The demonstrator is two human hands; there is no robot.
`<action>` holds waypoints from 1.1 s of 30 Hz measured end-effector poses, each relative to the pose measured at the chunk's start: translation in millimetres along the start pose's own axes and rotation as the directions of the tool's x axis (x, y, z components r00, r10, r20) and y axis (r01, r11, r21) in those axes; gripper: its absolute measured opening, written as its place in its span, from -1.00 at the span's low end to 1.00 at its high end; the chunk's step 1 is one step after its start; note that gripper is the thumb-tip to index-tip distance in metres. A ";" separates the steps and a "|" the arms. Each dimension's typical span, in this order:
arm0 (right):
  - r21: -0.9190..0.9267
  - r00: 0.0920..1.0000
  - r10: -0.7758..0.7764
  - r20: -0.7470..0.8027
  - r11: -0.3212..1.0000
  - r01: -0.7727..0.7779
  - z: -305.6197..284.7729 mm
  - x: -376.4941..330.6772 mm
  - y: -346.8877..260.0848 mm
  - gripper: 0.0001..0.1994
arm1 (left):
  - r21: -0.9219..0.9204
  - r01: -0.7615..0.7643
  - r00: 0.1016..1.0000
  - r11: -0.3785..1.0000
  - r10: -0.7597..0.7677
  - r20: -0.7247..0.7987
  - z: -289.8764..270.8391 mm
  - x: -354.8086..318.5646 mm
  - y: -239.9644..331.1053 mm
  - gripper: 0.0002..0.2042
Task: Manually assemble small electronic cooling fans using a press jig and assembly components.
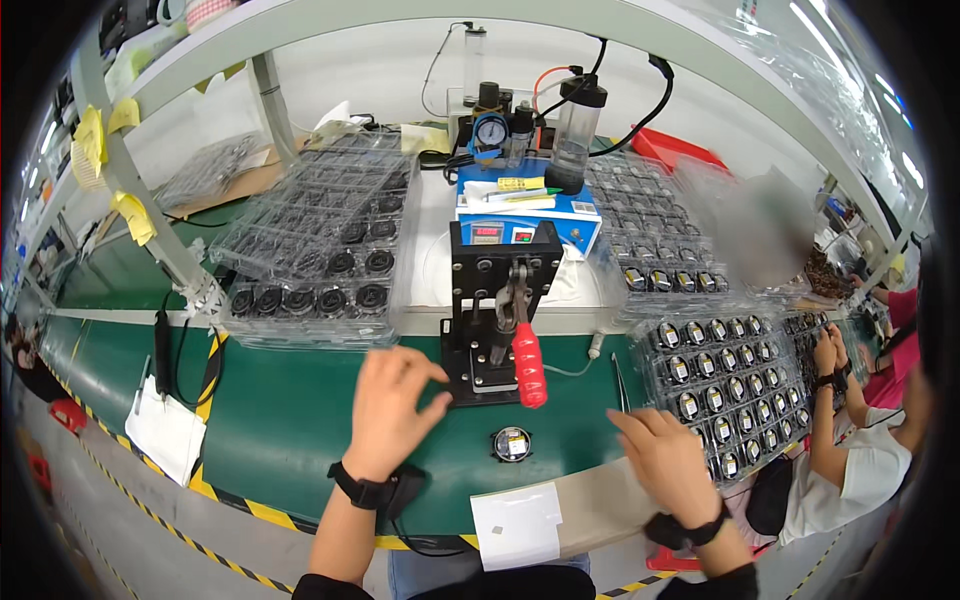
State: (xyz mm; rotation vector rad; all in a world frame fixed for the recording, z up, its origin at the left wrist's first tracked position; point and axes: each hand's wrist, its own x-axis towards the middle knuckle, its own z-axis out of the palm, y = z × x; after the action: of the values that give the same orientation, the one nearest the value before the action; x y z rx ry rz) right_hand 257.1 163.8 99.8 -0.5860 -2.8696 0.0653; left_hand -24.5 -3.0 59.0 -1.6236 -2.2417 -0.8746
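Note:
My left hand (390,408) is at the left side of a black toggle press (492,330) with a red handle (529,365). Its thumb and forefinger are apart, with nothing visible between them. On the green mat in front of the press lies a round watch module (512,444) with a black rim and a pale centre, apart from both hands. My right hand (668,460) hovers near the tweezers (621,384), fingers stretched out and holding nothing that I can see. Each wrist wears a black band; a cord hangs from the left one.
A tray of round watch modules (735,390) stands right of the tweezers. Stacked clear trays (310,320) with black round parts stand at the back left. Behind the press sits a blue dispenser box (585,235). White paper (515,525) lies at the front edge. A co-worker's hands (828,350) are at the right.

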 end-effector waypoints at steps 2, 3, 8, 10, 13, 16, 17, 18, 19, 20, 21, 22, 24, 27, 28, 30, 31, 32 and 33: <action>0.073 0.963 0.201 -0.180 0.979 -0.191 27.2 19.3 -14.6 -0.60 | 0.005 0.082 0.996 0.997 -0.081 -0.036 -8.5 -1.9 -10.2 -0.57; 0.081 0.964 0.185 -0.189 0.982 -0.173 35.8 24.7 -13.6 -0.60 | 0.002 0.152 0.986 0.988 -0.152 -0.071 -14.5 -3.5 -14.4 -0.54; -0.009 0.856 0.496 -0.148 0.865 -0.502 75.9 39.7 24.8 -0.52 | -0.188 0.378 0.925 0.907 -0.362 0.114 -6.2 -12.3 -50.8 -0.47; 0.010 0.845 0.520 -0.125 0.852 -0.523 83.9 37.2 33.9 -0.51 | -0.193 0.411 0.910 0.891 -0.387 0.150 -14.4 -15.0 -53.5 -0.46; 0.016 0.860 0.500 -0.097 0.865 -0.501 83.7 28.7 40.1 -0.54 | -0.219 0.462 0.878 0.859 -0.407 0.252 -10.5 -15.0 -58.9 -0.46; 0.120 0.878 0.473 -0.080 0.879 -0.462 57.2 29.1 24.5 -0.59 | -0.197 0.414 0.902 0.888 -0.372 0.220 -8.2 -14.8 -63.3 -0.45; 0.210 0.881 0.468 -0.075 0.871 -0.445 42.5 28.8 13.6 -0.62 | -0.197 0.420 0.899 0.886 -0.376 0.224 -8.0 -14.5 -63.6 -0.45; 0.299 0.883 0.464 -0.072 0.854 -0.425 33.6 29.2 5.2 -0.65 | -0.213 0.395 0.914 0.894 -0.360 0.188 -9.3 -13.5 -63.0 -0.45; 0.299 0.883 0.464 -0.071 0.854 -0.425 29.8 30.0 0.2 -0.65 | -0.227 0.366 0.929 0.902 -0.340 0.149 -11.7 -11.3 -61.0 -0.45; 0.638 0.916 0.400 0.032 0.697 -0.326 27.2 30.9 -4.3 -0.70 | -0.240 0.336 0.942 0.911 -0.319 0.108 -14.2 -9.8 -58.3 -0.44; 0.882 0.949 0.298 0.098 0.416 -0.221 24.1 32.2 -9.7 -0.74 | -0.238 0.336 0.942 0.912 -0.318 0.108 -16.8 -8.6 -53.2 -0.44; 0.880 0.947 0.307 0.098 0.418 -0.226 20.7 34.7 -14.5 -0.74 | -0.464 0.361 0.933 0.809 -0.317 0.172 -12.2 -4.4 -46.6 -0.44; 0.982 0.988 0.096 0.122 0.131 -0.134 13.0 44.3 -29.9 -0.81 | -0.794 0.392 0.915 0.464 -0.285 0.285 -10.8 -1.2 -31.7 -0.44; 0.999 0.997 0.080 0.018 -0.030 -0.015 27.5 65.0 -39.7 -0.83 | -0.904 0.383 0.922 0.191 -0.137 0.362 13.3 -0.4 -17.0 -0.42; 0.993 0.996 0.078 -0.037 -0.108 0.045 33.5 69.9 -41.7 -0.84 | -0.923 0.382 0.924 0.044 -0.057 0.379 18.1 -0.7 -13.1 -0.40; 0.986 0.991 0.128 -0.029 -0.158 0.049 49.1 74.5 -42.1 -0.84 | -0.900 0.436 0.900 0.017 -0.041 0.435 19.5 -0.9 -3.8 -0.39; 0.978 0.984 0.179 -0.016 -0.202 0.053 57.0 75.2 -42.3 -0.84 | -0.873 0.488 0.873 -0.014 -0.020 0.488 18.8 -1.1 0.7 -0.37; 0.968 0.972 0.233 0.004 -0.244 0.055 62.3 74.1 -43.4 -0.83 | -0.840 0.541 0.841 -0.047 0.003 0.542 19.2 -1.7 4.3 -0.36; 0.968 0.972 0.236 0.011 -0.248 0.049 65.5 72.4 -45.4 -0.83 | -0.835 0.547 0.837 -0.050 0.002 0.548 19.8 -1.8 7.2 -0.36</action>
State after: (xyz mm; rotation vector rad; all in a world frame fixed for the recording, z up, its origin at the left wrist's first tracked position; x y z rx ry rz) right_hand 160.5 150.4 54.0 -0.3027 -1.4506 2.0346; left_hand -14.3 8.8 44.7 -1.7376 -2.1658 -3.1997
